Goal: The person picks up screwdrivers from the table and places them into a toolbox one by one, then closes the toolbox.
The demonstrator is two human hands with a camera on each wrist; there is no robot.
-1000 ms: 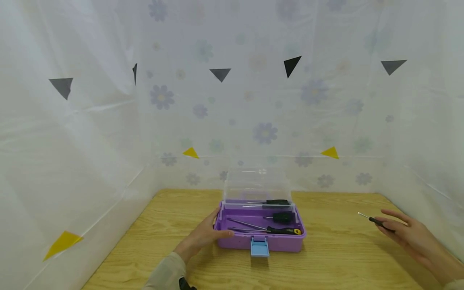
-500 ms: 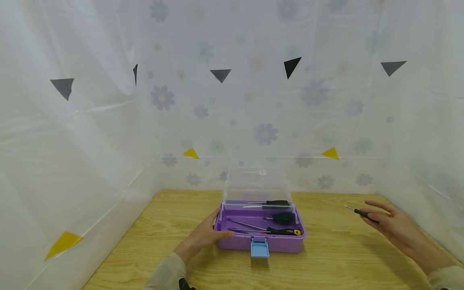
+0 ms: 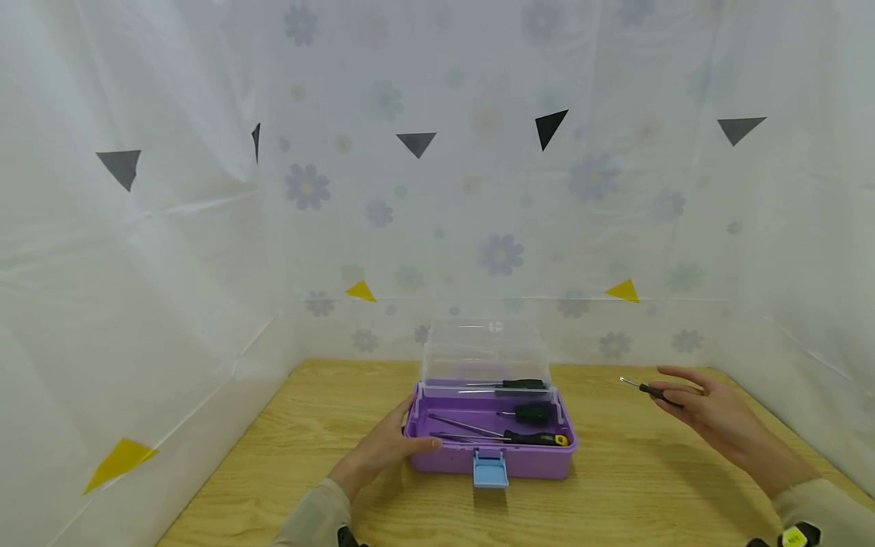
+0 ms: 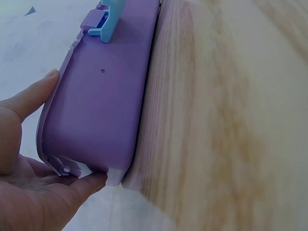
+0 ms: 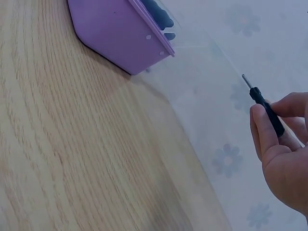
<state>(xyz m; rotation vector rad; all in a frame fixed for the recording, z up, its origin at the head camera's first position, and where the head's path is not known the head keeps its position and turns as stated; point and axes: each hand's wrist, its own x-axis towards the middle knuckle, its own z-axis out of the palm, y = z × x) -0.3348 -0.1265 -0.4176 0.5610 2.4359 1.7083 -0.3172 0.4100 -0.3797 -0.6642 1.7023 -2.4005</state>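
A purple toolbox (image 3: 529, 462) stands on the wooden table, its clear lid (image 3: 481, 342) raised and its light-blue latch (image 3: 490, 472) hanging down in front. My left hand (image 3: 379, 446) grips the box's left end, thumb over the front rim and fingers round the side, as the left wrist view also shows. Off to the right, above the table, my right hand (image 3: 718, 416) pinches a small black-handled screwdriver (image 5: 268, 113) between thumb and fingers. Its metal tip points left toward the box. Inside the box lie a stubby screwdriver (image 3: 533, 413) and a yellow-ended screwdriver (image 3: 536, 438), among others.
More dark-handled screwdrivers (image 3: 522, 384) lie at the back of the box, partly behind the lid's edge. The wooden table (image 3: 615, 501) is bounded by pale flowered sheeting (image 3: 499, 190) at the back and plain sheeting at the sides.
My right hand has moved left with the small screwdriver, nearer to the toolbox. The left hand and the box have stayed in place.
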